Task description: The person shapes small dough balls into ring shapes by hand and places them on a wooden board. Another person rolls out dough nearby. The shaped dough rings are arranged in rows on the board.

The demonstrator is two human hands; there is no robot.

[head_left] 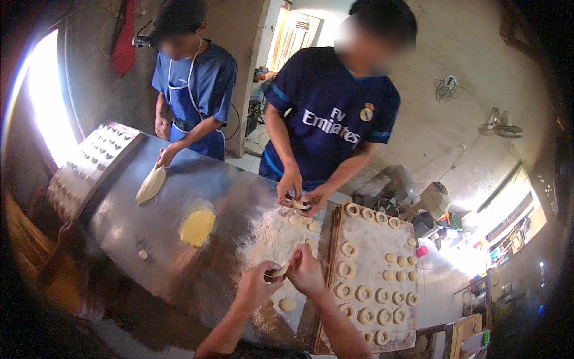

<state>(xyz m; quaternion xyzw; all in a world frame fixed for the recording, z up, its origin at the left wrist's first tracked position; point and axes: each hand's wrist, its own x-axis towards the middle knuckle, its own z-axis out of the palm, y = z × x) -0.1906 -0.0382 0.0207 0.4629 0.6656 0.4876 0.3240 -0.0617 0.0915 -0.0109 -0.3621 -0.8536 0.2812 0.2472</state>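
A small pale piece of dough (279,271) hangs between my two hands, above the floured part of the metal table. My left hand (258,288) is closed round its left end. The fingers of my right hand (306,274) pinch the other end, and they hide part of the dough. Just below my hands lies a round dough piece (287,304) on the flour. Beyond them, more flattened dough rounds (296,221) lie near a co-worker's hands (299,200), which hold another small dough piece.
On the right, a floured board (373,239) carries several dough rings (363,293) and small rounds. Flour (272,236) covers the near table. A yellow slab (197,228) lies farther left. Another person's hand grips stretched dough (151,184). A dimpled metal tray (89,161) stands far left.
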